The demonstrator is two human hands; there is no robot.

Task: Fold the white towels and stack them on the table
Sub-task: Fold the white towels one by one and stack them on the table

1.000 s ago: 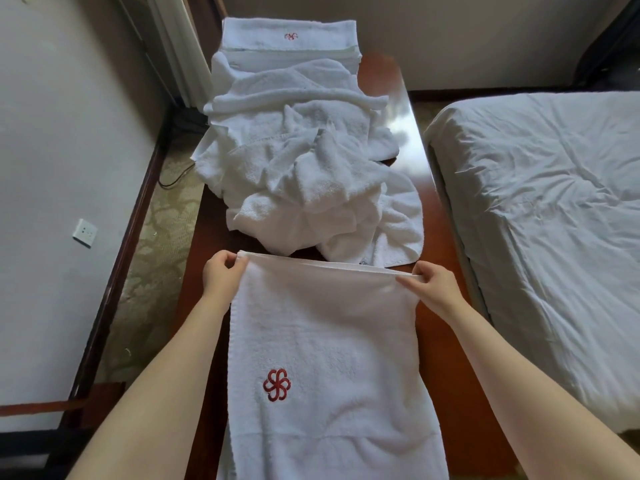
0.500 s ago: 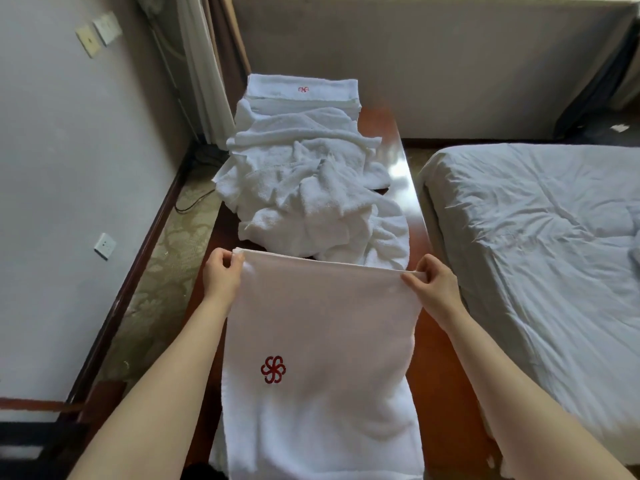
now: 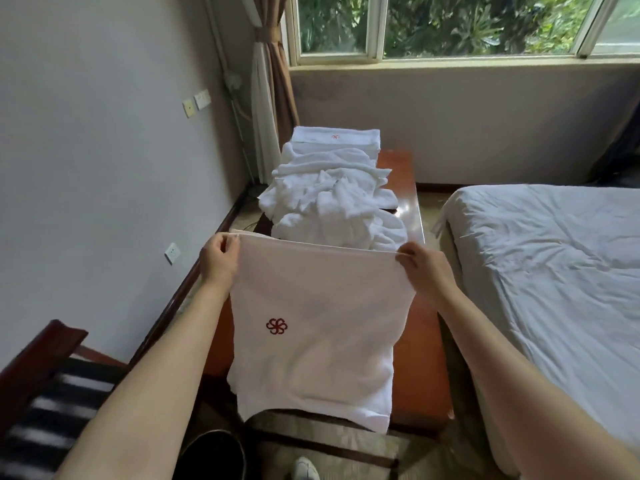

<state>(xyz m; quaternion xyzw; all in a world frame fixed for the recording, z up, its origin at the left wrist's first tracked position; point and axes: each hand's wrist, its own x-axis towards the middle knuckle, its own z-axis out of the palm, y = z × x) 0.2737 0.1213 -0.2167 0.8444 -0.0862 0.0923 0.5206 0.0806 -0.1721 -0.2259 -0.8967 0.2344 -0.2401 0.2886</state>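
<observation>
A white towel with a red flower emblem hangs stretched between my hands over the near end of the brown table. My left hand pinches its top left corner and my right hand pinches its top right corner. The towel's lower edge hangs past the table's front edge. Behind it lies a heap of crumpled white towels. At the far end of the table sits a folded towel stack with a red emblem on top.
A bed with white sheets stands close on the right. A wall runs along the left, with a striped chair at lower left. A dark round bin and a shoe are below. A window and curtain stand beyond the table.
Both hands have lifted the towel's top edge up off the table, so it now hangs freely. The camera has tilted up, showing the window.
</observation>
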